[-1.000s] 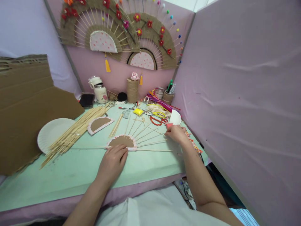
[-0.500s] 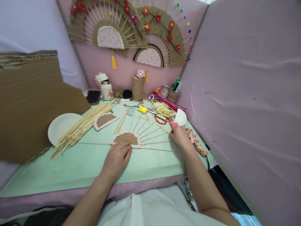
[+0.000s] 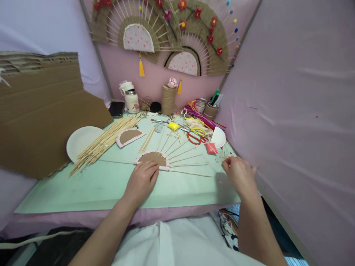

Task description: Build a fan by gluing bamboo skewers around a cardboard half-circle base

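Observation:
A half-round brown card piece with a pink-white rim (image 3: 152, 158) lies on the green table (image 3: 83, 188). Thin wooden sticks (image 3: 183, 155) fan out from it to the right. My left hand (image 3: 142, 178) rests flat on its near edge, fingers stretched out. My right hand (image 3: 240, 171) sits at the table's right edge with its fingers curled together; what they pinch is hidden. A small pink-red object (image 3: 211, 148) lies free on the table just beyond that hand, beside a white half plate (image 3: 218, 137).
A bundle of skewers (image 3: 108, 140), a white paper plate (image 3: 81, 139) and a second half-round piece (image 3: 129, 136) lie to the left. A big cardboard sheet (image 3: 41, 111) leans at far left. Red scissors (image 3: 194, 138), a twine spool (image 3: 168, 99), a bottle (image 3: 131, 100) and a pen cup (image 3: 212, 110) crowd the back.
My right hand has let go of the pink-red object, which now lies on the table, and moved right and nearer to the table's edge. My left hand has stayed on the half-round piece.

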The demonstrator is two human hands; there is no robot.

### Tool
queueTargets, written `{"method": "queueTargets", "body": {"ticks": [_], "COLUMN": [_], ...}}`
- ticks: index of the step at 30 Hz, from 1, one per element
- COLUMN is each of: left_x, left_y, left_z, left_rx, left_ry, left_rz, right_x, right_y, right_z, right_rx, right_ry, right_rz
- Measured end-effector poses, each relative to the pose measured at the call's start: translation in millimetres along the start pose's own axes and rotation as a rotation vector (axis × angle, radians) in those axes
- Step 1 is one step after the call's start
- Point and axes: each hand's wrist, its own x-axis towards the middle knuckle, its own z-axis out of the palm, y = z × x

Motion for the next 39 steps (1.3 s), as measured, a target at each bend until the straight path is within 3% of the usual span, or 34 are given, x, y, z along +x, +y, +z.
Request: {"method": "queueTargets", "body": {"ticks": [3,8,13,22,39], "left_x": [0.4,0.4,10.4,22.8,22.0], "left_y": [0.6,-1.3,1.4,4.6,-4.3], "left_z": [-1.1,0.0,-7.3,-0.3,6.0], "left_rx": [0.007,-0.006,0.053,0.099,0.126], "left_ry": [0.028,0.044,-0.045,-0.227,-0.305], "left_rz": [-0.013,-0.061,-0.097,-0.130,-0.093], "right_x": [-16.2,-42.8,-58.3,-57.7,-55.7], "right_y": [-22.1,-84.5,-123.7,-129.6,-133.2], "right_z": [-1.2,17.9,36.4,46.4,47.5], "right_rx": [0.147,0.346,0.311,0.265,0.258], "right_ry": [0.015,-0.048,-0.034,0.012,0.026], "right_rz": [-0.103,-0.393,-0.446,-0.455,-0.464]}}
